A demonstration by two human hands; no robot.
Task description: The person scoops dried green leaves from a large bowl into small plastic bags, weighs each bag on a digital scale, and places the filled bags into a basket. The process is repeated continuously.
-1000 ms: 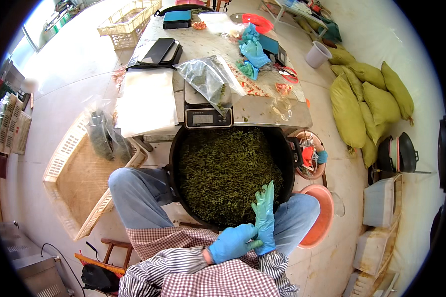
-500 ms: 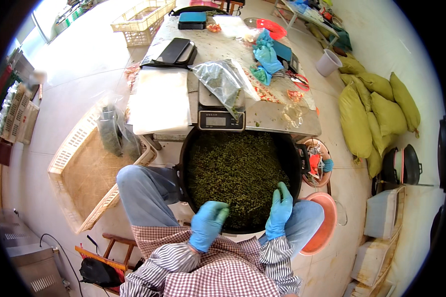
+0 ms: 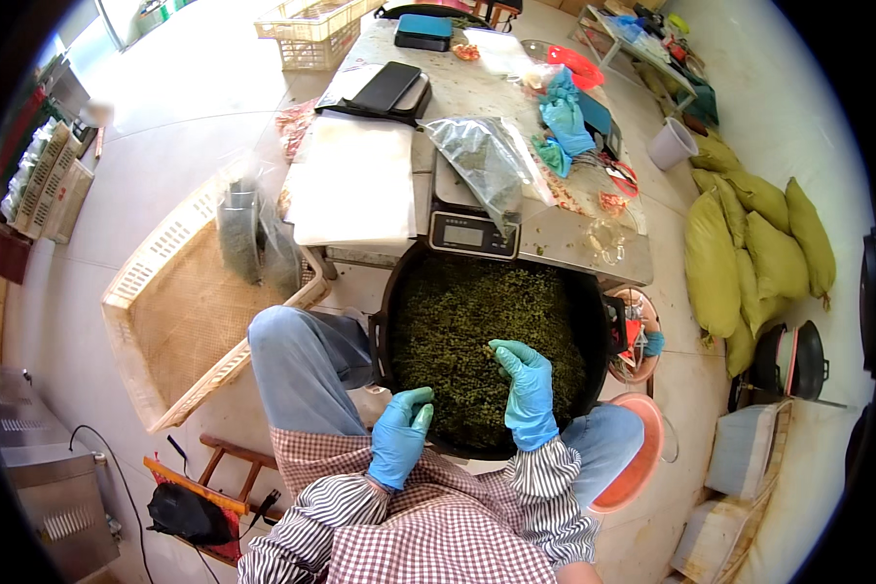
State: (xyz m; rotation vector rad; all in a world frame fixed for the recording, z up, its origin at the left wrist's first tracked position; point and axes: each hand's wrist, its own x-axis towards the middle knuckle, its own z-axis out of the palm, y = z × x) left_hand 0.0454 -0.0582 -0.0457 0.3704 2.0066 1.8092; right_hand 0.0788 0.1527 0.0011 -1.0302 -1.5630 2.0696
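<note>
A wide black pan (image 3: pixel 383 331) stands between my knees, filled with loose dark green dried plant bits (image 3: pixel 477 321) like leaves or buds. My right hand (image 3: pixel 529 394), in a blue glove, is over the right part of the pan. Its thumb and fingertips are pinched together just above the plant bits; whatever is between them is too small to make out. At the pan's near left rim is my left hand (image 3: pixel 399 440), also gloved in blue. Its fingers are loosely bent, thumb apart, with nothing seen in them.
Beyond the pan, a table holds a digital scale (image 3: pixel 474 234) with a clear plastic bag (image 3: pixel 477 167) on it, and a stack of pale sheets (image 3: pixel 355 185). A shallow crate (image 3: pixel 165 321) with bagged goods lies left. At right are an orange basin (image 3: pixel 642 453) and green sacks (image 3: pixel 749 243).
My right hand has moved left and forward over the plant bits, its fingers now pinched. My left hand has turned slightly near the rim. The whole view has shifted a little.
</note>
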